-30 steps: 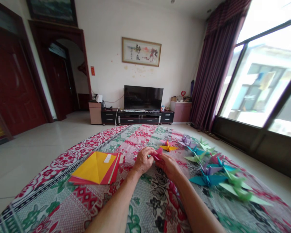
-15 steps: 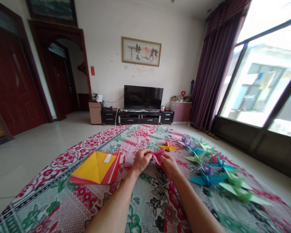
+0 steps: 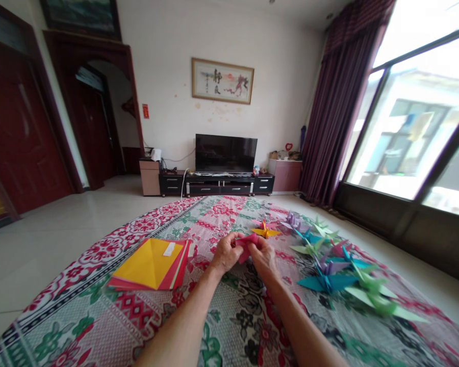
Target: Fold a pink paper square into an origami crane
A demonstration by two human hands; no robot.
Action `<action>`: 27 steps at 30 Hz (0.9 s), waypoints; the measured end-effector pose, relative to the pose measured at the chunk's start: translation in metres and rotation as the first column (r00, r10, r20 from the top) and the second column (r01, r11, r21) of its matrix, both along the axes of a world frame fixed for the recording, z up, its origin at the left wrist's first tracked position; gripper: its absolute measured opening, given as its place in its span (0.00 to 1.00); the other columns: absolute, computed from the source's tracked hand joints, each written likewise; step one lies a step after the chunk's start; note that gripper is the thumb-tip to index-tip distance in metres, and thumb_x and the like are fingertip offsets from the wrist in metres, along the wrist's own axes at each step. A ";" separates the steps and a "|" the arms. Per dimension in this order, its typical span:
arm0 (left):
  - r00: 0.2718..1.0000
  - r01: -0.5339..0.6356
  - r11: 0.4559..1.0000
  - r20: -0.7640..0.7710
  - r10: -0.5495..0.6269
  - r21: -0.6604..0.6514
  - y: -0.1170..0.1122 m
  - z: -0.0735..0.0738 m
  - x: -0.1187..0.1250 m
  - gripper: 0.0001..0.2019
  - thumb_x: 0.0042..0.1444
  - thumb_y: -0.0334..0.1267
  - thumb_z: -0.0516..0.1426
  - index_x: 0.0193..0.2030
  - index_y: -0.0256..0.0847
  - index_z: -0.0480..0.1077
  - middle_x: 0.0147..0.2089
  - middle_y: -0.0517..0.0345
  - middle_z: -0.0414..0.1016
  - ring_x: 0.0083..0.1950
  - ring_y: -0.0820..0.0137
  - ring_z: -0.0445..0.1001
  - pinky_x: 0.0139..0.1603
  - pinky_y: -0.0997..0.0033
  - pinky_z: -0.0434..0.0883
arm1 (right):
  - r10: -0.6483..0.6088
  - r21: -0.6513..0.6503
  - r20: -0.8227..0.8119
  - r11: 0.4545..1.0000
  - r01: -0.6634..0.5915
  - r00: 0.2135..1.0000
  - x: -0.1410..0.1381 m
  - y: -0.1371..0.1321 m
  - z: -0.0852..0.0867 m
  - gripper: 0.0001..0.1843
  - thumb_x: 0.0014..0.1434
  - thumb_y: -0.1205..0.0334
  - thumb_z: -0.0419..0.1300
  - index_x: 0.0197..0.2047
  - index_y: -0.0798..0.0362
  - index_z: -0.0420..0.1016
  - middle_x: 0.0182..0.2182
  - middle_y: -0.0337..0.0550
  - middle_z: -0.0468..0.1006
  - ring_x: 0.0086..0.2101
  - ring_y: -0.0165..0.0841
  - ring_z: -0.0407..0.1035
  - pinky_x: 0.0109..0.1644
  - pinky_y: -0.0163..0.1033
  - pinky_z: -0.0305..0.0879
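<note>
My left hand (image 3: 225,253) and my right hand (image 3: 263,256) meet over the flowered blanket (image 3: 229,326) and both pinch a small folded pink paper piece (image 3: 246,244) between their fingertips. The fingers of both hands are closed on it. A stack of coloured square sheets (image 3: 151,264), yellow on top, lies to the left of my left hand. To the right of my right hand lie several finished paper cranes (image 3: 331,267) in blue, green, purple and pink, and a yellow crane (image 3: 265,232) sits just beyond the hands.
The blanket is spread on a pale tiled floor (image 3: 49,239). A TV on a low dark cabinet (image 3: 224,176) stands against the far wall. Large windows with purple curtains (image 3: 336,117) run along the right; dark wooden doors (image 3: 19,132) are on the left.
The pink paper piece has been turned and drawn in between both hands; my right hand has shifted slightly left and up toward my left hand.
</note>
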State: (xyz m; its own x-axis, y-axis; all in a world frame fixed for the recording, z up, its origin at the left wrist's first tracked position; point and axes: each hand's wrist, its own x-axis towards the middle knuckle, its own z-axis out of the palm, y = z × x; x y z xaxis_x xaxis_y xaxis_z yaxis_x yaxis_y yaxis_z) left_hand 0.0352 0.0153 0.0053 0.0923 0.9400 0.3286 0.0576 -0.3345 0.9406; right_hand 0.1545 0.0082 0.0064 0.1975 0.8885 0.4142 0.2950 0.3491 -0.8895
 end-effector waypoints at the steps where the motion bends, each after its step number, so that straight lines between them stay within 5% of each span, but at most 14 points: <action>1: 1.000 0.013 1.000 0.007 -0.013 -0.006 0.000 0.000 0.001 0.14 0.42 0.31 0.54 0.39 0.37 0.68 0.23 0.63 0.68 0.22 0.77 0.63 0.22 0.80 0.61 | -0.027 0.003 0.016 1.000 0.027 0.999 0.000 -0.001 0.001 0.15 0.47 0.56 0.54 0.30 0.57 0.75 0.21 0.38 0.72 0.24 0.29 0.63 0.27 0.32 0.57; 10: 0.985 0.109 0.988 0.148 -0.092 -0.111 -0.001 0.000 0.000 0.15 0.41 0.31 0.54 0.39 0.36 0.67 0.26 0.62 0.70 0.24 0.77 0.66 0.25 0.79 0.63 | -0.028 -0.007 0.029 1.000 0.028 0.999 0.004 0.003 -0.004 0.12 0.46 0.58 0.53 0.27 0.57 0.74 0.17 0.35 0.68 0.21 0.27 0.58 0.23 0.31 0.52; 19: 0.961 0.203 0.965 0.223 -0.165 -0.164 -0.007 0.008 -0.008 0.19 0.41 0.34 0.56 0.43 0.35 0.68 0.26 0.60 0.72 0.23 0.77 0.65 0.23 0.79 0.61 | 0.201 -0.071 -0.180 0.974 -0.217 0.963 0.003 0.006 -0.006 0.16 0.44 0.54 0.58 0.33 0.58 0.75 0.23 0.38 0.72 0.22 0.27 0.60 0.26 0.31 0.57; 27: 0.995 0.063 0.988 0.091 -0.050 -0.144 0.001 -0.001 -0.003 0.16 0.44 0.37 0.56 0.41 0.35 0.70 0.26 0.60 0.72 0.24 0.76 0.67 0.25 0.79 0.62 | -0.101 -0.002 0.153 0.995 0.102 0.983 -0.001 -0.002 -0.002 0.14 0.47 0.54 0.56 0.27 0.56 0.74 0.17 0.35 0.66 0.20 0.26 0.58 0.24 0.31 0.51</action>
State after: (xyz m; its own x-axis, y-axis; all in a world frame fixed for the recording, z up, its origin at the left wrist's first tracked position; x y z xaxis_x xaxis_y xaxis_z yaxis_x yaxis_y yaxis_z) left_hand 0.0321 0.0165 0.0039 0.1238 0.9726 0.1970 -0.0411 -0.1934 0.9803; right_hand 0.1538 0.0061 0.0041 0.2223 0.8710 0.4381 0.4609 0.3021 -0.8345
